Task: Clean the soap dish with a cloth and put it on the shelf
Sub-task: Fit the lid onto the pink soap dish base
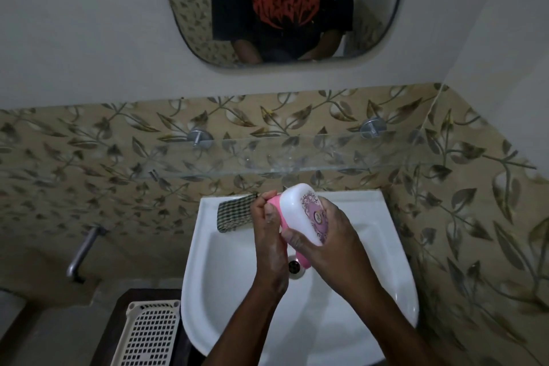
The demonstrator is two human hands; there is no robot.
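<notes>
soap dish (297,211) held over the middle of the sink (371,246): left hand (267,229) curls round its pink edge, right hand (323,241) clasps the white shell. cloth (234,212) lies on the sink's back-left rim; advisable to keep one hand gripping, fetch the cloth, and wipe before shelf (297,154).

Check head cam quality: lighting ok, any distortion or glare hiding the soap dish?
Head view: dim overall, corners murky; the white sink and soap dish read brightest, not blown out. Head view: wide-angle distortion bows the glass shelf. Head view: no glare on the dish; left hand and right hand grip it, reasonably sharp; the mirror shows only a dark reflection.
</notes>
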